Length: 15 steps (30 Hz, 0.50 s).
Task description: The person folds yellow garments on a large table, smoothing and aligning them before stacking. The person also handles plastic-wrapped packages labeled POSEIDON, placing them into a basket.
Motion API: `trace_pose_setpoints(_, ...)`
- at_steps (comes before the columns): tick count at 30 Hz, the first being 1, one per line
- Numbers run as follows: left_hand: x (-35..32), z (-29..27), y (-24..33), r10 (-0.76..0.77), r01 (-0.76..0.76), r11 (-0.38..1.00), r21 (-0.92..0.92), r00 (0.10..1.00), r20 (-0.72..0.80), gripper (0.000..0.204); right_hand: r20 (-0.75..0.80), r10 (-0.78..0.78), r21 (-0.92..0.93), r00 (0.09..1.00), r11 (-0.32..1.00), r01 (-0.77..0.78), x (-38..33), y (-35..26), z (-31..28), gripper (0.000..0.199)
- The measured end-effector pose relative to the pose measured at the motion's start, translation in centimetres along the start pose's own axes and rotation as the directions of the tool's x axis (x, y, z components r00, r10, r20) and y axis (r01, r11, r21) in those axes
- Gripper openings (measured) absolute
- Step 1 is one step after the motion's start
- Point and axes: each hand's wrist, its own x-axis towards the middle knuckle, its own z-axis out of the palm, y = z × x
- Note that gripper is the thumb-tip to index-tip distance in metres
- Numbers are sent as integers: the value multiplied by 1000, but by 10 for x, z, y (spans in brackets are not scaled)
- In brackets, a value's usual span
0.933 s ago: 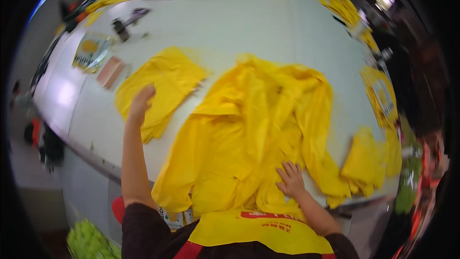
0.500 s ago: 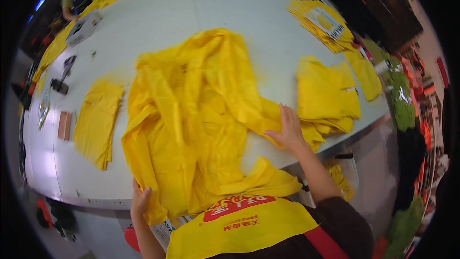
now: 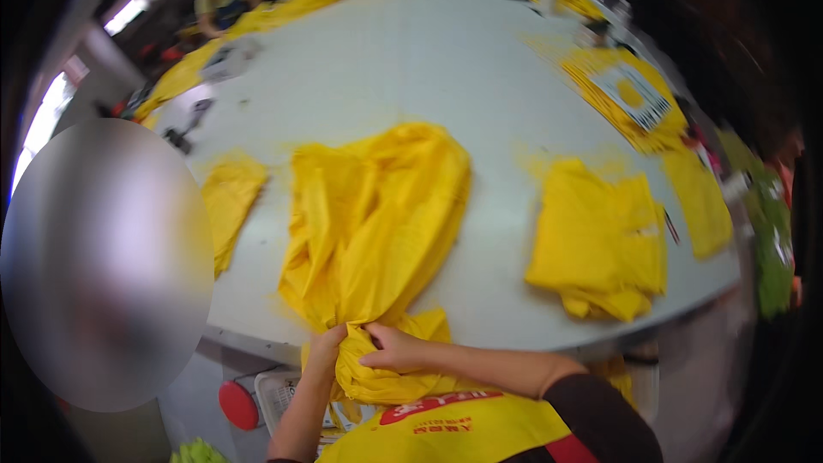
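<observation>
A large yellow garment (image 3: 381,214), its cloth thin and crumpled, lies on the table and hangs over the near edge towards my apron. My left hand (image 3: 324,350) is closed on a bunched part of it at that edge. Just to the right, my right hand (image 3: 396,350) grips the same cloth, thumb and fingers curled into the folds. Between the hands the cloth is gathered tight, and some fingers are hidden in it. The rest of the garment spreads away from me in loose folds.
A folded yellow stack (image 3: 600,240) lies to the right, a flat yellow piece (image 3: 230,210) to the left. Further right is a yellow pile with a printed sheet (image 3: 633,96). A blurred oval hides the left side. A person (image 3: 225,4) is at the far left.
My hands came together from the garment's two sides to its near edge and gathered the cloth. The garment drew in narrower, its right-hand part pulled away from the folded stack. The view shifted.
</observation>
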Motion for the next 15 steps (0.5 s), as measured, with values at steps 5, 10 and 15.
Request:
trace_pose_setpoints(5, -4, 47, 87, 103, -109, 989, 97, 993, 61, 57, 81, -350, 4, 933, 936, 351, -14, -61, -14, 75)
trace_pose_setpoints(10, 19, 104, 195, 503, -577, 699, 423, 817, 282, 39, 40, -693, -211, 720, 698, 684, -12, -161, -24, 79)
trace_pose_setpoints(15, 55, 186, 313, 833, -958, 173, 228, 266, 485, 12, 39, -919, -355, 393, 355, 865, -21, -259, -29, 80)
